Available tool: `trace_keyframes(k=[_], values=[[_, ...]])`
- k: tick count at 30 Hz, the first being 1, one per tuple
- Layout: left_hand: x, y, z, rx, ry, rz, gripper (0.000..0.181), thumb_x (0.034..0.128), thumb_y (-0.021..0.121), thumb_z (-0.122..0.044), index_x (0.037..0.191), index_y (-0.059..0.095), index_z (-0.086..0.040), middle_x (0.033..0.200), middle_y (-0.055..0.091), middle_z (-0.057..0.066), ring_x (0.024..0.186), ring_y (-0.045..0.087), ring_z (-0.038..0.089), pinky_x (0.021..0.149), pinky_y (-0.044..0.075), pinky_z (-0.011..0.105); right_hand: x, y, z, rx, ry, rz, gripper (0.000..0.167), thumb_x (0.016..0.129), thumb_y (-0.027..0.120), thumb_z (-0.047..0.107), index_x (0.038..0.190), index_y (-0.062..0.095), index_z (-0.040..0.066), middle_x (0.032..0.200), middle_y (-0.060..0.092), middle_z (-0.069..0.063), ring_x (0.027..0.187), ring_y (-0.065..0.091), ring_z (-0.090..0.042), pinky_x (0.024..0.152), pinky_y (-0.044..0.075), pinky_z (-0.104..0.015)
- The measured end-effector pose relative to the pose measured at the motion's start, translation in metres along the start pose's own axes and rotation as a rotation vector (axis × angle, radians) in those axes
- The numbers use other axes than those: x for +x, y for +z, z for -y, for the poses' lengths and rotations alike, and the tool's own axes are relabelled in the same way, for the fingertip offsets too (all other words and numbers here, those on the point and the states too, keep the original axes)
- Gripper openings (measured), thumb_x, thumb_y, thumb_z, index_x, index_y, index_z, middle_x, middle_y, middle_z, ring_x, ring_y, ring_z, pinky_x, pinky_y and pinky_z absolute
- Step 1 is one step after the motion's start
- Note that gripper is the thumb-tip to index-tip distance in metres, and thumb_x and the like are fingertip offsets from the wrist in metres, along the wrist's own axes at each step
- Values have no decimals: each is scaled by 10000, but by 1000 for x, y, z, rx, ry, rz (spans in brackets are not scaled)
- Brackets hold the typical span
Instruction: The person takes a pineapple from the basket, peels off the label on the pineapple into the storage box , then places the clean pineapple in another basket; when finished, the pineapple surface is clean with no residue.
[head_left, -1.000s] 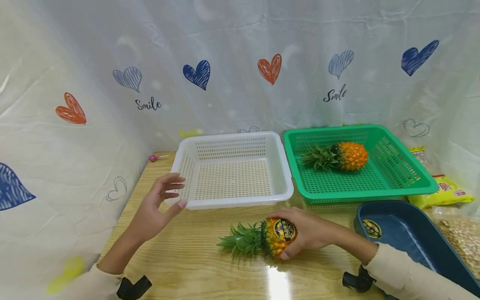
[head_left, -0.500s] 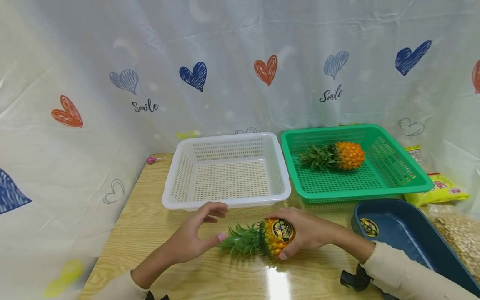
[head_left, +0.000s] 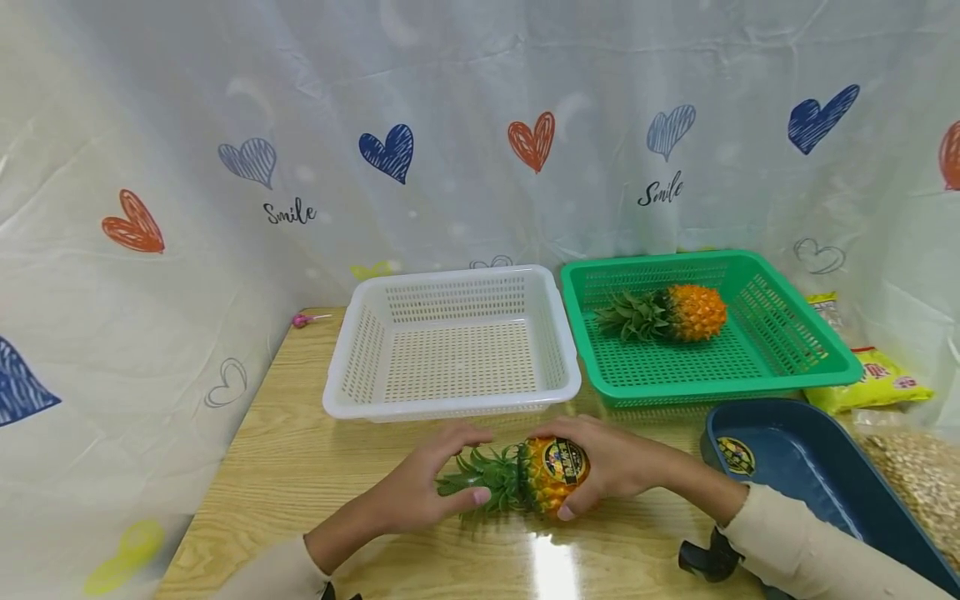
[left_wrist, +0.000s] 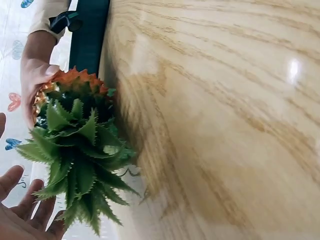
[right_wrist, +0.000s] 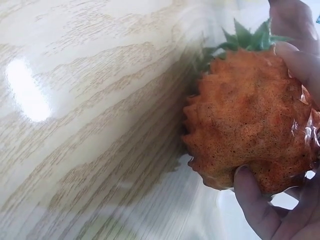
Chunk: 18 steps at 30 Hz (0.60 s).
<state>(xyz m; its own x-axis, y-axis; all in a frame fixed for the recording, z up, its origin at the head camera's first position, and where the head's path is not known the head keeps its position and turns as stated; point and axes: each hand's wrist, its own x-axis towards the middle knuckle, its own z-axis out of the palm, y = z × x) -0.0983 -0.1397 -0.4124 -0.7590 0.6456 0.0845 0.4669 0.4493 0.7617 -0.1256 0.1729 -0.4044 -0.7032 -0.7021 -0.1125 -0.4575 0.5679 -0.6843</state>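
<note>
A pineapple (head_left: pixel 531 477) lies on its side on the wood-grain desk (head_left: pixel 281 471), in front of the white basket (head_left: pixel 450 407), its green leafy crown (head_left: pixel 480 482) pointing to the person's left and a round dark label (head_left: pixel 566 461) on its body. The right hand (head_left: pixel 618 462) has its grip clamped round the fruit's rounded end, the thumb on the near side and fingers over the far side. The left hand (head_left: pixel 416 492) is at the crown with its grip apart, thumb and fingers spread to either side of the leaves; whether they touch, I cannot tell. To the right of the white basket, a green basket (head_left: pixel 731 389) holds a second, orange pineapple (head_left: pixel 697 312), lying with its leaves to the left. Nearer the person, on the right, is a dark blue tray (head_left: pixel 802 475) with a sticker inside, beside a yellow packet (head_left: pixel 881 382) and a clear bag of pale pieces (head_left: pixel 911 471). A pink lollipop-like item (head_left: pixel 301 320) lies at the desk's far left corner.
</note>
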Motion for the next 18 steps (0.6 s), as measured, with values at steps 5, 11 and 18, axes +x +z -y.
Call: trace_keyframes(k=[5,11,18], values=[[5,8,2,9,-33,19,628,927,692,-480,1480,426,-346,1476,441,-40,1352,459,238,1032,439,581,0,0,0,-8,2,1,894,680,877,527,1456,507,279,1333,570,40,1095,512,-174,822,490,-344],[11,14,4,40,-55,27,714,872,714,-570,1488,438,-336,1452,464,-36,1316,485,227,1023,453,569,0,1,0,-21,4,5,904,688,870,533,1461,505,238,1341,563,28,1101,511,-174,820,487,-345],[16,19,8,65,-32,64,815,812,798,-531,1501,426,-308,1462,453,-54,1330,467,226,1024,457,570,1,0,-1,-4,-14,9,897,703,866,524,1463,501,218,1311,571,43,1093,516,-172,817,499,-318]])
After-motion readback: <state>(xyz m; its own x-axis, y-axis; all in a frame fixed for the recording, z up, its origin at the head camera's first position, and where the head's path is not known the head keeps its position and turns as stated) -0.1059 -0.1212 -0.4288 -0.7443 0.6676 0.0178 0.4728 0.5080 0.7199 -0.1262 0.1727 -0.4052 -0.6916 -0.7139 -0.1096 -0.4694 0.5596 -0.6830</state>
